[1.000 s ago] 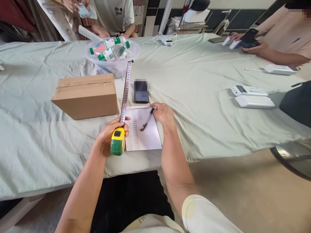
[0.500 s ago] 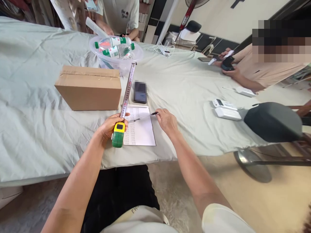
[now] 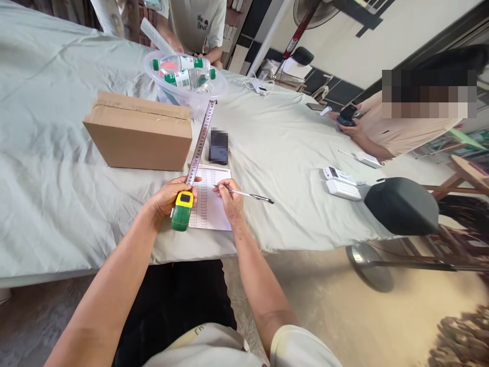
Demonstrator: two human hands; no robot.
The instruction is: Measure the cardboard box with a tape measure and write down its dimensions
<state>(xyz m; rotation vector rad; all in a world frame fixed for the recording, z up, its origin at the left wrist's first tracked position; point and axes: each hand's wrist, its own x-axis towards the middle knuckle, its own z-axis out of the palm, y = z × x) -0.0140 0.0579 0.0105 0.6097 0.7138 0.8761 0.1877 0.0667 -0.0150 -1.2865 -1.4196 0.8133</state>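
Note:
My left hand (image 3: 171, 194) is closed around a green and yellow tape measure (image 3: 182, 216), low over the near edge of the table. Its metal blade is pulled out and slants away from me, past the right end of a closed cardboard box (image 3: 141, 137). In my right hand (image 3: 229, 201) is a slim pen (image 3: 252, 195), pinched between thumb and fingers. The pen's tip is at a sheet of paper (image 3: 214, 219) bearing columns of small handwritten figures. My left hand and the tape measure cover part of the sheet's left side.
Beyond the sheet lies a dark phone (image 3: 219, 148). A clear plastic tub (image 3: 187, 97) holds green-capped bottles. White devices (image 3: 342, 186) and a black chair back (image 3: 403, 206) are to the right. Two people are at the table, one holding a black object (image 3: 347, 116).
My right hand has moved left onto the paper, and the pen has turned so its tip meets the sheet. My left hand still holds the tape measure. The view has shifted slightly.

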